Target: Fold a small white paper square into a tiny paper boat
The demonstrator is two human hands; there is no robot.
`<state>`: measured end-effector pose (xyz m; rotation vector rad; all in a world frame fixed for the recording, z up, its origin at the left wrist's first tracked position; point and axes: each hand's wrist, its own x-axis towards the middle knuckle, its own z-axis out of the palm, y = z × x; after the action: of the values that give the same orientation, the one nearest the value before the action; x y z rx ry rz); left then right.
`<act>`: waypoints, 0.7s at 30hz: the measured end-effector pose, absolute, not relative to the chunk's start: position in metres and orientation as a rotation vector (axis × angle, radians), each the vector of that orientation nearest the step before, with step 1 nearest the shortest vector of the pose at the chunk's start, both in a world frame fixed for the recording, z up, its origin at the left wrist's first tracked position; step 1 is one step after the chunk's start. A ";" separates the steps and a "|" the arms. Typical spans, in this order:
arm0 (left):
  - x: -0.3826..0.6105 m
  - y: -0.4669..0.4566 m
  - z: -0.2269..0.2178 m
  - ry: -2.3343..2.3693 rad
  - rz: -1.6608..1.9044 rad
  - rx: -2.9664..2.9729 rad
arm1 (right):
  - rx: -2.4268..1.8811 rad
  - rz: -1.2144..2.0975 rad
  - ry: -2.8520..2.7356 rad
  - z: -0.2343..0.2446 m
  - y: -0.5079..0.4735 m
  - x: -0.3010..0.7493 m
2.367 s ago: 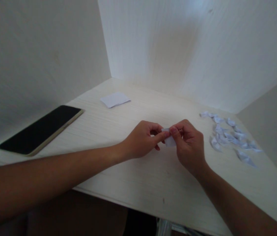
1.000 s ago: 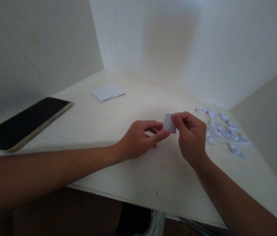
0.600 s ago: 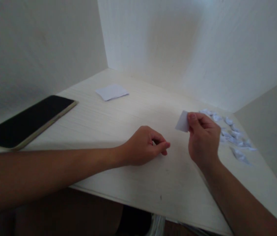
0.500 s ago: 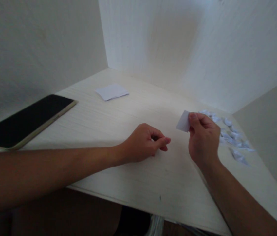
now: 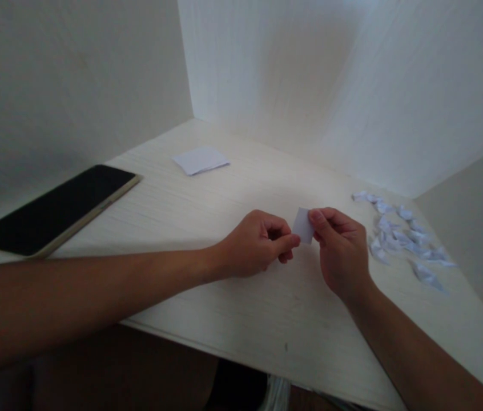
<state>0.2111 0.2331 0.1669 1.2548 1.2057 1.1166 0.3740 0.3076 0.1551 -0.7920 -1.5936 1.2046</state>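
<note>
Small white paper slip (image 5: 304, 225); pale bluish-white folded paper pieces (image 5: 399, 237); white paper square (image 5: 201, 160); black-screened phone with gold edge (image 5: 55, 208); cream wood-grain table (image 5: 207, 291)

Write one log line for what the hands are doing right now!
right hand: pinches small paper piece | left hand: fingertips at the paper's edge | folded paper pieces: right on desk | phone: left
</note>
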 end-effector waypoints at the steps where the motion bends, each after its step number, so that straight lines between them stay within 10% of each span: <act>1: 0.211 0.233 0.167 1.201 1.116 1.252 | -0.790 1.215 -1.588 0.154 0.308 0.374; 21: 0.205 0.233 0.163 1.179 1.172 1.335 | -0.682 1.291 -1.682 0.162 0.306 0.374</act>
<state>0.2046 0.2328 0.1631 1.3353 1.1794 1.1718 0.3745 0.3055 0.1618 -0.6819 -1.6818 1.2911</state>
